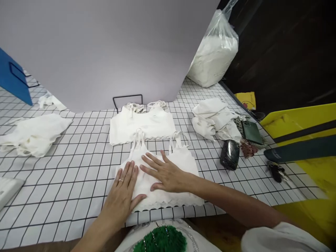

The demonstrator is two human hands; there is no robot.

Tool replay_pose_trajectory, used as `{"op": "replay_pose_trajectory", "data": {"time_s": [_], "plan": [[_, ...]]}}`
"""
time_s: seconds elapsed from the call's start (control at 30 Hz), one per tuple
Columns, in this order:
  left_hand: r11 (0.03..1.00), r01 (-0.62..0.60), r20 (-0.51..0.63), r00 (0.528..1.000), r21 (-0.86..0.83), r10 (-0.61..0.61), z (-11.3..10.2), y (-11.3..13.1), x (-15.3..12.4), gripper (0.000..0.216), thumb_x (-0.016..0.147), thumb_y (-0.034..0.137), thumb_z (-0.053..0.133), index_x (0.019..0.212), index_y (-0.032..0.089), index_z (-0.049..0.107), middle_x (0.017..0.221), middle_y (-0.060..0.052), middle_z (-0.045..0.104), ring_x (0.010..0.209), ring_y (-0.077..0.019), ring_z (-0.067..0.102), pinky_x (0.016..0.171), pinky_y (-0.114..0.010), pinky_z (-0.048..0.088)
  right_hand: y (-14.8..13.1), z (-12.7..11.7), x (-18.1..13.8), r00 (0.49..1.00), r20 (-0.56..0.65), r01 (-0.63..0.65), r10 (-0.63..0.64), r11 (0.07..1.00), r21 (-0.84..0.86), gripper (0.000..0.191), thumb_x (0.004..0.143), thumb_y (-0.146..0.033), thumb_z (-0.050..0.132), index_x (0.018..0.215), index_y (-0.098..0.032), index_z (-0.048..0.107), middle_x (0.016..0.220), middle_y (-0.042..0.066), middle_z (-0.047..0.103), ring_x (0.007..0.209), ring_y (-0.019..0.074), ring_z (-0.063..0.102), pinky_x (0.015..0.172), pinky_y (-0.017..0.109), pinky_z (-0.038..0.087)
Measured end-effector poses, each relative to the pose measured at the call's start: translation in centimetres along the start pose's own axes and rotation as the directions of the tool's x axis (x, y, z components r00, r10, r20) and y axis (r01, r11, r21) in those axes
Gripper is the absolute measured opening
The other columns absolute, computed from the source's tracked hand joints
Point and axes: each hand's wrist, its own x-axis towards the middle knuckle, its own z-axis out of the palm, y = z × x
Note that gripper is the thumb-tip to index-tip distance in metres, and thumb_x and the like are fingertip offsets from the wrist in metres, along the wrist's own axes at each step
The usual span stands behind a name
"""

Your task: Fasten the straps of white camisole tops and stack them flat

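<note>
A white strappy crop top with a scalloped hem lies flat near the table's front edge. My left hand, with a ring on one finger, rests flat on the top's left side, fingers stretched out. My right hand lies flat across the top's middle, fingers spread and pointing left. Behind it a second white top of the same kind lies spread out flat, its straps bunched at the far edge.
The grid-patterned table cover bears a heap of white garments at left and another heap at right. A black pouch, green wallet, keys, a stuffed plastic bag and a grey backdrop stand around.
</note>
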Motion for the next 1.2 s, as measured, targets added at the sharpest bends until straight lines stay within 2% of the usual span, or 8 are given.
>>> {"op": "replay_pose_trajectory", "data": {"time_s": [0.1, 0.2, 0.37, 0.53, 0.77, 0.93, 1.1, 1.2], "plan": [[0.997, -0.011, 0.017, 1.000, 0.070, 0.010, 1.1, -0.1, -0.6, 0.081, 0.100, 0.057, 0.041, 0.162, 0.014, 0.011, 0.163, -0.021, 0.028, 0.150, -0.0379, 0.027, 0.119, -0.059, 0.030, 2.0, -0.6, -2.2, 0.982, -0.113, -0.161, 0.154, 0.985, -0.060, 0.065, 0.100, -0.056, 0.045, 0.155, -0.026, 0.030, 0.162, 0.013, 0.033, 0.148, 0.0337, 0.029, 0.116, 0.067, 0.025], [1.000, -0.005, -0.003, 1.000, 0.024, 0.006, 0.7, -0.2, 0.1, 0.074, 0.103, 0.048, 0.043, 0.162, 0.018, 0.011, 0.163, -0.019, 0.028, 0.152, -0.0359, 0.023, 0.120, -0.060, 0.027, 7.2, -3.7, -2.4, 0.852, -0.337, -0.438, 0.400, 0.898, -0.043, 0.039, 0.102, -0.024, 0.039, 0.136, -0.020, 0.056, 0.133, 0.014, 0.061, 0.128, 0.0310, 0.050, 0.111, 0.060, 0.034], [0.972, 0.027, -0.125, 0.990, -0.231, -0.057, -1.6, 0.1, 3.1, 0.062, 0.102, 0.032, 0.051, 0.158, 0.031, 0.026, 0.157, -0.010, 0.042, 0.149, -0.0312, 0.033, 0.118, -0.060, 0.033, 13.2, -7.1, -2.8, 0.703, -0.249, -0.695, 0.666, 0.718, -0.041, 0.013, 0.080, -0.009, 0.060, 0.086, -0.013, 0.071, 0.102, 0.017, 0.067, 0.109, 0.0382, 0.054, 0.099, 0.070, 0.033], [0.829, 0.159, -0.008, 0.981, -0.537, -0.193, -3.3, 0.5, 6.8, 0.039, 0.096, 0.042, 0.061, 0.132, 0.029, 0.063, 0.129, -0.007, 0.069, 0.120, -0.0287, 0.065, 0.098, -0.048, 0.058, 11.9, -7.5, -4.2, 0.668, -0.403, -0.631, 0.626, 0.763, 0.139, 0.014, 0.086, -0.012, 0.050, 0.086, -0.017, 0.063, 0.092, 0.009, 0.068, 0.093, 0.0231, 0.060, 0.088, 0.041, 0.047], [0.477, 0.438, 0.372, 0.899, -0.762, -0.231, -3.5, 3.2, 12.0, 0.036, 0.085, 0.044, 0.069, 0.112, 0.020, 0.074, 0.110, -0.010, 0.075, 0.096, -0.0250, 0.071, 0.086, -0.042, 0.060, 8.4, -10.6, -5.0, 0.508, -0.567, -0.225, 0.648, 0.735, 0.639, 0.013, 0.086, -0.025, 0.058, 0.093, -0.018, 0.066, 0.077, 0.000, 0.060, 0.071, 0.0137, 0.058, 0.069, 0.028, 0.048], [0.352, 0.500, 0.472, 0.866, -0.791, -0.168, -2.0, 5.1, 13.9, 0.031, 0.086, 0.036, 0.066, 0.108, 0.017, 0.076, 0.106, -0.011, 0.076, 0.089, -0.0237, 0.070, 0.077, -0.038, 0.059, 6.2, -12.3, -5.2, 0.529, -0.521, -0.129, 0.670, 0.670, 0.731, 0.013, 0.091, -0.030, 0.058, 0.089, -0.019, 0.064, 0.067, -0.002, 0.056, 0.064, 0.0118, 0.053, 0.063, 0.026, 0.045], [0.429, 0.418, 0.355, 0.908, -0.801, -0.222, 1.1, 6.0, 17.2, 0.028, 0.083, 0.023, 0.068, 0.109, 0.019, 0.076, 0.115, -0.010, 0.074, 0.095, -0.0229, 0.067, 0.083, -0.036, 0.054, 5.6, -12.5, -5.3, 0.636, -0.422, 0.036, 0.646, 0.522, 0.852, 0.021, 0.093, -0.041, 0.061, 0.092, -0.020, 0.063, 0.066, -0.002, 0.059, 0.065, 0.0125, 0.057, 0.068, 0.027, 0.049], [0.482, 0.331, 0.306, 0.943, -0.811, -0.133, 3.1, 6.6, 19.0, 0.017, 0.077, 0.023, 0.076, 0.092, 0.017, 0.079, 0.092, -0.008, 0.076, 0.079, -0.0193, 0.065, 0.073, -0.032, 0.051, 4.8, -13.1, -5.8, 0.715, -0.434, 0.089, 0.548, 0.545, 0.834, 0.018, 0.095, -0.037, 0.060, 0.094, -0.021, 0.067, 0.075, -0.001, 0.061, 0.072, 0.0126, 0.059, 0.075, 0.029, 0.051]]}}
